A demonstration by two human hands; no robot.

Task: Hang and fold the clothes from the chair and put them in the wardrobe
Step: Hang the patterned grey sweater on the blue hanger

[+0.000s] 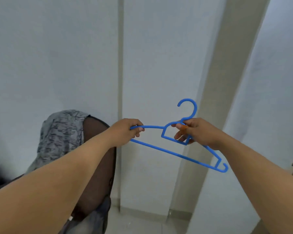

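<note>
Right hand [192, 130] pinching the blue hanger [172, 153] at its neck, just under the hook, fingers threaded through the small central frame — apparently to steady and steer it. Left hand [128, 130] closed around the tip of the hanger's left shoulder, holding that arm out level. Held up bare in front of the chest, hook pointing upward, far end dipping down to the right; no garment on it yet, so likely being readied for the first piece to be hung. Gripped at two points rather than one, probably so either shoulder can be fed into a neckline without the frame swinging. Down to the left, a grey patterned garment [61, 137] draped over the backrest of the dark mesh chair [98, 159], with more grey fabric [95, 215] lying lower on the seat, partly hidden behind the left forearm — both well apart from the hanger and not yet picked up. Behind it all, pale panels [159, 73] with a vertical seam, possibly closed wardrobe doors, though hard to say for certain.
</note>
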